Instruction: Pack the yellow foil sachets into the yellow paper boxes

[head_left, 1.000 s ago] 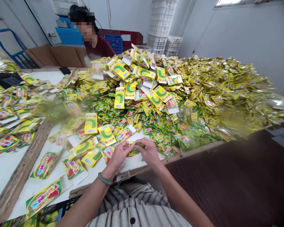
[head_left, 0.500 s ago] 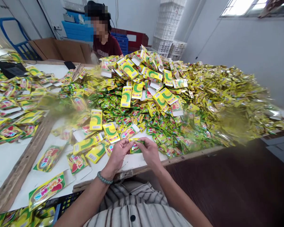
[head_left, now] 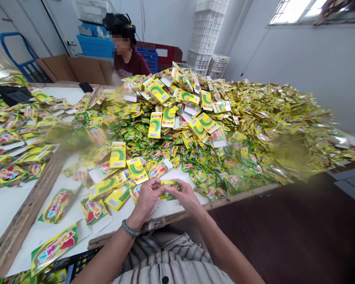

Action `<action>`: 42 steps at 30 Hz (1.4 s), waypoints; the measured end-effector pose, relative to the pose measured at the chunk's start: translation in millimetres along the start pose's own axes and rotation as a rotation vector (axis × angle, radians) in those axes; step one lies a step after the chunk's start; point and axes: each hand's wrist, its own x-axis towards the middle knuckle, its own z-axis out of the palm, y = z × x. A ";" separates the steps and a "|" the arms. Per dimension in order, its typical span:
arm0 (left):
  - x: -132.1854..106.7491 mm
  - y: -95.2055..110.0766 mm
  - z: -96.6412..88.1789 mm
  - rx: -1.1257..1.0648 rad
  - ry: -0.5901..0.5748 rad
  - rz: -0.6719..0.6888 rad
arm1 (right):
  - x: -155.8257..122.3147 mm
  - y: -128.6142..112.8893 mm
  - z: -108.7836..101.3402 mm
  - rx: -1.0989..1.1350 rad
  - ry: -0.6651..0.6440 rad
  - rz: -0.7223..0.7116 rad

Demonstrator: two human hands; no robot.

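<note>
My left hand and my right hand meet over the near edge of the white table. Both pinch a small stack of green and yellow sachets between fingertips and thumbs. A beaded bracelet circles my left wrist. Just beyond my hands lie filled yellow cartons, and behind them rises a huge heap of loose sachets topped with more small yellow cartons.
Flat unfolded cartons lie at the near left. A wooden strip divides the table. A person in a dark red shirt sits across it. White crates stack at the back; a dark surface lies right.
My hands have stayed together on the sachets, shifting slightly lower in view. The camera has moved a little, and the person opposite appears further right than a second ago.
</note>
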 end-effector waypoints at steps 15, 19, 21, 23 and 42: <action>74.6 25.3 -4.0 1.515 0.011 0.276 | 8.8 24.2 -28.1 -0.024 0.240 -0.105; 76.8 19.6 -7.4 1.471 -0.103 0.341 | 10.3 13.7 -39.0 -0.035 0.217 -0.162; 73.9 20.5 -10.4 1.372 -0.173 0.369 | 14.8 3.5 -45.9 -0.023 0.219 -0.221; 68.5 23.6 -11.6 1.176 -0.235 0.359 | 22.6 -8.5 -50.9 0.002 0.222 -0.266; 20.1 24.0 -10.6 0.102 -0.172 -0.066 | 33.3 -59.2 -51.5 -0.279 0.051 -0.389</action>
